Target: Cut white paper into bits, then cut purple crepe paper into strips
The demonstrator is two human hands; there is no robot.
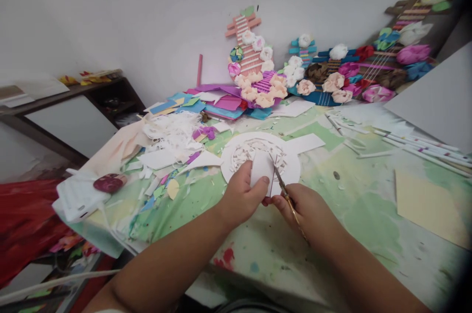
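My left hand point(241, 197) pinches a small white piece of paper point(262, 168) upright above the table. My right hand point(308, 207) grips thin scissors point(285, 195) with gold handles, and their blades reach up along the paper's right edge. Just behind the paper lies a white paper disc point(291, 168) covered with cut white strips.
The table point(354, 204) has a green, paint-stained cover. White shreds point(173, 133) and coloured paper scraps lie at the left, paper flower pieces point(258, 77) stand against the wall, rolled paper sticks point(420, 148) and a cream sheet point(427, 207) at right. A white device point(79, 197) sits at the left edge.
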